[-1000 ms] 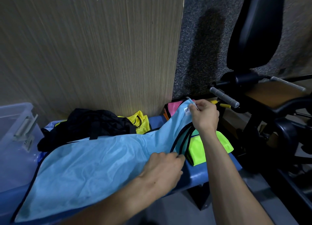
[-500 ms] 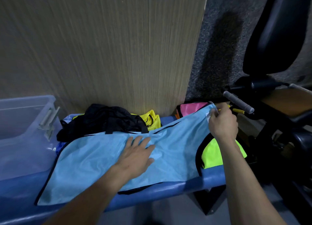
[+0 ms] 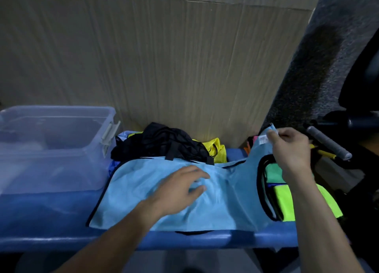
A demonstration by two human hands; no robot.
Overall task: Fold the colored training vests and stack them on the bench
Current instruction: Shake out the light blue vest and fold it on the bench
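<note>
Light blue vest [image 3: 221,199] lies spread across the blue bench [image 3: 61,217], lower centre of frame, black trim along its edges, hem hanging just past the front lip.

Left hand [image 3: 180,190] at centre frame: grip open, palm down, fingers relaxed and slightly spread, resting on the vest's middle. Holds nothing.

Right hand [image 3: 291,149] at right of frame: grip closed in a pinch on the vest's shoulder strap, right by the white label [image 3: 263,139], holding that corner lifted above the bench. The rest of the vest stays flat.

Under and beside the raised end, at right: folded stack [image 3: 287,196], neon yellow-green piece nearest the front edge, green one behind it, partly covered by the blue vest's armhole. Pink and orange fabric [image 3: 251,143] peeks out behind the lifted strap; can't tell how it's arranged.

Behind the blue vest, against the wall panel [image 3: 164,67]: unfolded heap, black vest [image 3: 164,143] on top, yellow vest [image 3: 217,149] to its right, a bit of blue and yellow showing at its left.

Clear plastic bin [image 3: 51,145] sits on the bench at left of frame, just beside the heap.

Far right: gym machine [image 3: 359,129], dark, with grey foam handle [image 3: 328,143] just beside the right hand, not touching.
</note>
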